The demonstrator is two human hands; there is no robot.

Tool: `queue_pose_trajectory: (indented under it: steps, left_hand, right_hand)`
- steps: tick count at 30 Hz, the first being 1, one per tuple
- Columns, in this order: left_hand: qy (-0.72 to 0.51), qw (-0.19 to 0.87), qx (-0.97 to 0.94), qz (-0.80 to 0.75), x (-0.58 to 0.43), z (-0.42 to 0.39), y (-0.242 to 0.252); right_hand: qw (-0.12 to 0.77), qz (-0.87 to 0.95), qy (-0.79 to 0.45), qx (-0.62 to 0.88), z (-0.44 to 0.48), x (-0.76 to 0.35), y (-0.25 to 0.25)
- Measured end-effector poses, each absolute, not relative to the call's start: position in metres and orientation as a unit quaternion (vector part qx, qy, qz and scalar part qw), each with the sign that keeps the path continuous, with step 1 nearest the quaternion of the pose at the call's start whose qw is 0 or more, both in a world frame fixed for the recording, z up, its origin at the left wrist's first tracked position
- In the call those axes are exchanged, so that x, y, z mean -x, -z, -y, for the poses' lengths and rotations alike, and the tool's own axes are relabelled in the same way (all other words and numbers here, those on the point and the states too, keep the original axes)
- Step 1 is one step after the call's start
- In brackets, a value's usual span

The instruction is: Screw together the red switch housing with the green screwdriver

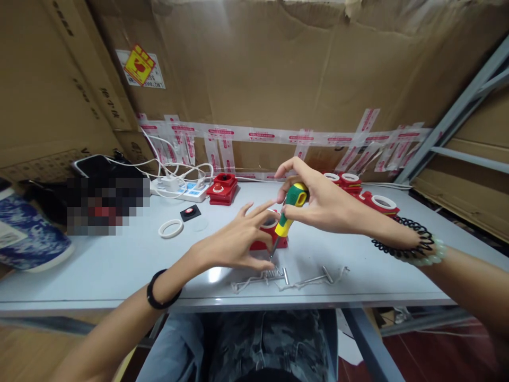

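Note:
My right hand (324, 204) grips a green and yellow screwdriver (290, 207), its shaft tilted down to the left. The curved thumb and forefinger of my left hand (242, 239) meet close around the screwdriver's tip, while its other fingers stretch toward the handle. Whatever small piece they pinch at the tip is too small to make out. Behind them on the table lies a red housing (281, 242) with a white ring, partly covered by my left hand. Just in front lie two metal T-shaped rods (286, 276) with whitish strings, beside several small screws or pins (271, 273).
A loose white ring (170, 228), a small black square piece (190, 213) and another red housing (222, 189) lie left. More red housings with white rings (377, 204) are at right. A power strip (178, 188) with cables and a blue-white cup (29, 233) stand farther left.

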State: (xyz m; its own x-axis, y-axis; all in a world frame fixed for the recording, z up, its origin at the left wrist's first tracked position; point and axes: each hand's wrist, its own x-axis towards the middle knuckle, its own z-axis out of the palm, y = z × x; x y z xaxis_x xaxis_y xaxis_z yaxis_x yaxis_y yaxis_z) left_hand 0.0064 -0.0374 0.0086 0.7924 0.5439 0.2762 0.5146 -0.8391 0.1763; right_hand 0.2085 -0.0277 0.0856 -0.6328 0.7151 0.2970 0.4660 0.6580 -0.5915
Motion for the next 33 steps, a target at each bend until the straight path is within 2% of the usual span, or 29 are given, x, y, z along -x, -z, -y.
queue_pose_trajectory:
  steps: [6, 11, 18, 26, 30, 33]
  left_hand:
    - [-0.127, 0.067, -0.951, -0.274, -0.014, 0.040, -0.001]
    - [-0.170, 0.076, -0.941, -0.283, -0.005, 0.034, -0.005]
    - [-0.142, 0.178, -0.913, -0.340, 0.016, 0.012, -0.003]
    - [-0.174, 0.016, -0.853, -0.492, 0.012, -0.001, 0.006]
    - [-0.221, 0.036, -0.824, -0.521, 0.008, -0.002, 0.009]
    - [-0.251, 0.095, -0.840, -0.471, 0.014, -0.009, 0.015]
  right_hand:
    - [0.264, 0.867, -0.244, 0.344, 0.027, -0.212, -0.088]
    - [0.305, 0.854, -0.234, 0.351, 0.025, -0.217, -0.094]
    - [0.384, 0.821, -0.189, 0.379, 0.019, -0.224, -0.104]
    - [0.433, 0.809, -0.092, 0.387, 0.013, -0.216, -0.096]
    - [0.456, 0.810, -0.062, 0.362, 0.008, -0.202, -0.088]
    - [0.475, 0.812, -0.062, 0.333, 0.005, -0.190, -0.081]
